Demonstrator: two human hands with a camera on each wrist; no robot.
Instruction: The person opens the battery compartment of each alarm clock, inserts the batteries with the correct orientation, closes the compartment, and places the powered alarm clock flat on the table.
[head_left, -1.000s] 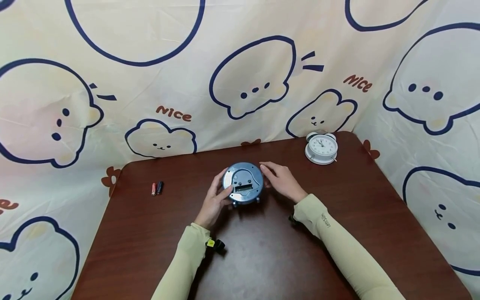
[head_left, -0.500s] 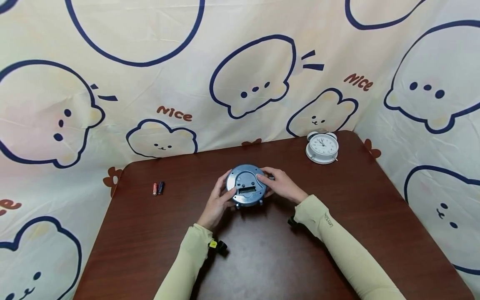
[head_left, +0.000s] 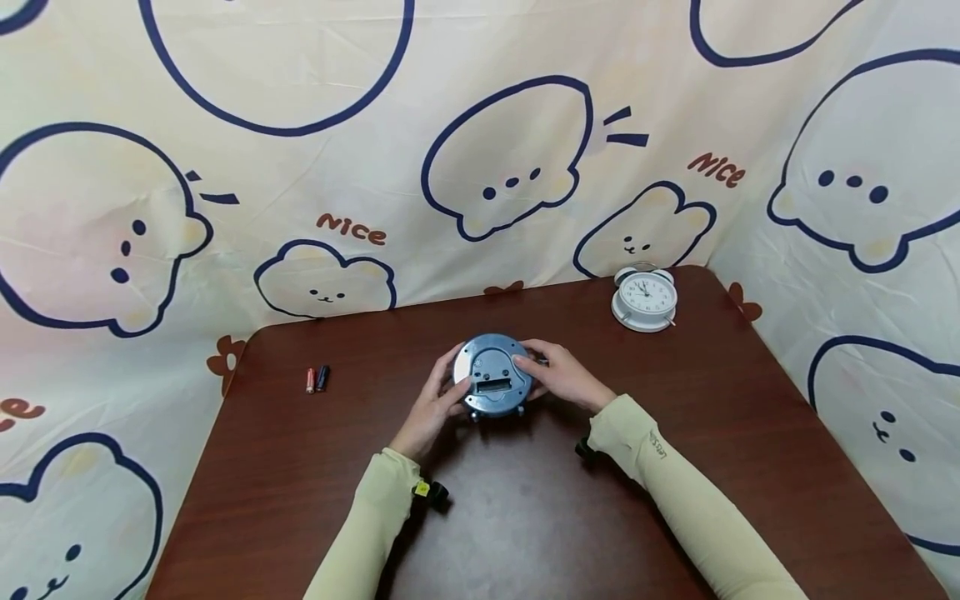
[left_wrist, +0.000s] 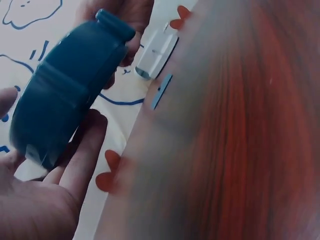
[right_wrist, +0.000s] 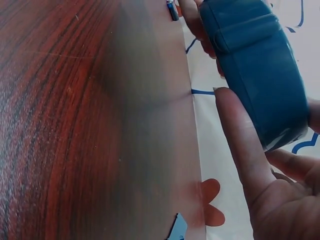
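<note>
A round blue clock (head_left: 487, 367) is held over the table with its back turned up, showing an open battery slot, small knobs and two short feet on the near side. My left hand (head_left: 433, 400) grips its left edge, thumb on the back and fingers underneath. On the opposite edge, my right hand (head_left: 562, 372) grips it too, thumb laid on the back. Both wrist views show the clock's smooth blue side (left_wrist: 60, 85), with fingers around it. The clock's face is hidden. A flat blue strip (left_wrist: 161, 91) lies on the table beyond, mostly hidden by my right hand in the head view.
Two small batteries, one red (head_left: 311, 381) and one dark (head_left: 323, 378), lie at the left of the brown table (head_left: 300, 500). A white twin-bell alarm clock (head_left: 645, 298) stands at the back right. Patterned cloth (head_left: 360, 167) hangs behind the table and along its sides.
My right hand was at the clock's right edge with its thumb off the back; now it grips that edge, thumb on the back. The clock has shifted slightly right.
</note>
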